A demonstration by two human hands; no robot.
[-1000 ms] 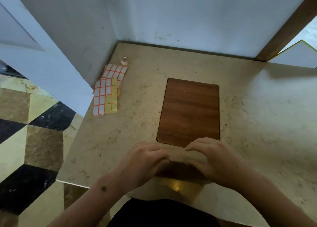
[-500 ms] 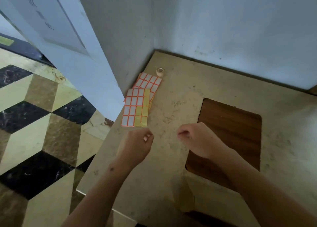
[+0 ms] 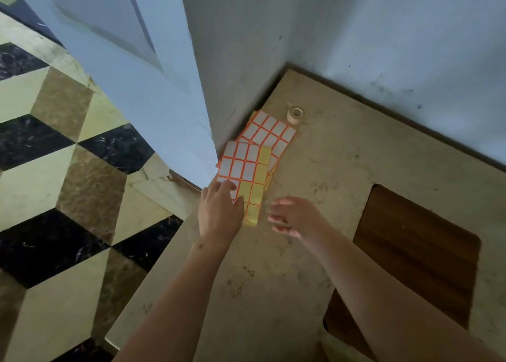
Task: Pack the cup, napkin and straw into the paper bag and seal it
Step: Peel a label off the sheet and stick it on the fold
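On the beige worktop [image 3: 342,186], the left hand [image 3: 219,211] rests straight fingers on the nearer label sheet [image 3: 246,170] (orange-bordered stickers), while the right hand [image 3: 294,216] hovers beside it, loosely curled, holding nothing.

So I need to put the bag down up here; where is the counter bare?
Bare between the label sheets and the wood panel, and behind the panel toward the wall. Crowded in the left corner: sheets, tape roll, both hands.
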